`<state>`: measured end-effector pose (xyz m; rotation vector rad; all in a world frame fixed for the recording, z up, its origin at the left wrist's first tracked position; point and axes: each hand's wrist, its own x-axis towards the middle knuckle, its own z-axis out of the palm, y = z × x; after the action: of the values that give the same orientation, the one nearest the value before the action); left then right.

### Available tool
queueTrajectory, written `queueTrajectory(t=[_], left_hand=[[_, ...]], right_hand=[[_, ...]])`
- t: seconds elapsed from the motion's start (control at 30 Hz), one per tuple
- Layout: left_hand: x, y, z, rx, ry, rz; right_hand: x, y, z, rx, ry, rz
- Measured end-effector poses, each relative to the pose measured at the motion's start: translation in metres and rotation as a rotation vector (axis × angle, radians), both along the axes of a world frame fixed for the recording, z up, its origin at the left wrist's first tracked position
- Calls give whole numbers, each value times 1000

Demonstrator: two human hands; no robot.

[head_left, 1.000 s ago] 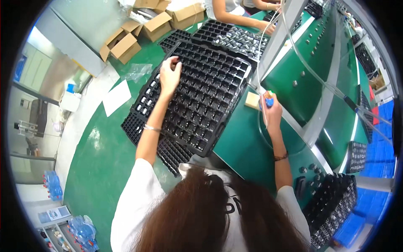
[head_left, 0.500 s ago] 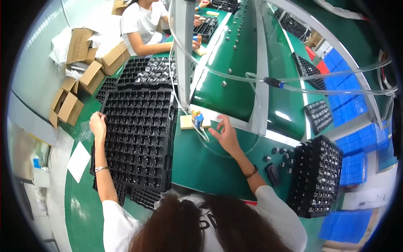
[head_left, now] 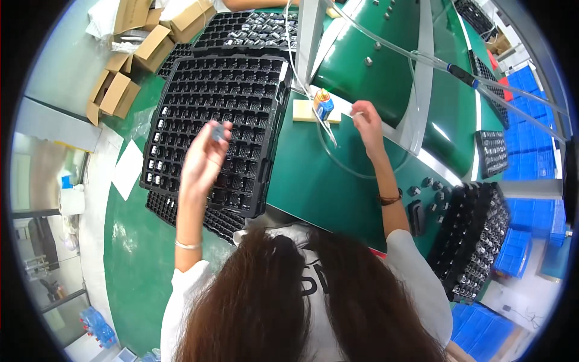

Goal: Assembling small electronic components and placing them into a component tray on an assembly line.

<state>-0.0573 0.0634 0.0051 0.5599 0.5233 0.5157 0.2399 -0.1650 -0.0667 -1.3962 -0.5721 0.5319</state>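
My left hand point(head_left: 204, 160) is raised over a large black compartment tray point(head_left: 250, 114), pinching a small grey metal part point(head_left: 218, 132) between thumb and fingers. Small silver parts point(head_left: 155, 149) sit in a few pockets along the tray's left side; most other visible pockets hold nothing. Over the green bench, my right hand point(head_left: 369, 125) has its fingers drawn together; whatever may be between them cannot be made out. Just left of it stands a small blue and yellow bottle point(head_left: 324, 107) by a pale yellow block point(head_left: 303, 111), with a thin white tweezer-like tool point(head_left: 329, 133) in front.
A metal post point(head_left: 309, 45) rises behind the tray, with clear tubing point(head_left: 431, 59) running right. Loose silver parts point(head_left: 429, 182) and stacked black trays point(head_left: 464, 241) are at the right. Another tray of parts point(head_left: 259, 30) lies beyond; cardboard boxes point(head_left: 151, 51) stand far left.
My left hand has come from the tray's left edge to over its middle, now with a metal part. My right hand's spread fingers have closed together. The head view has shifted, revealing parts along the tray's left.
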Motion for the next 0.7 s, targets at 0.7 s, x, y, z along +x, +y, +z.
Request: queueTrajectory(t=[0.7], left_hand=[[46,-109,-22,-90,59,-190]], right_hand=[[139,59,-30,-396,-722,-509]])
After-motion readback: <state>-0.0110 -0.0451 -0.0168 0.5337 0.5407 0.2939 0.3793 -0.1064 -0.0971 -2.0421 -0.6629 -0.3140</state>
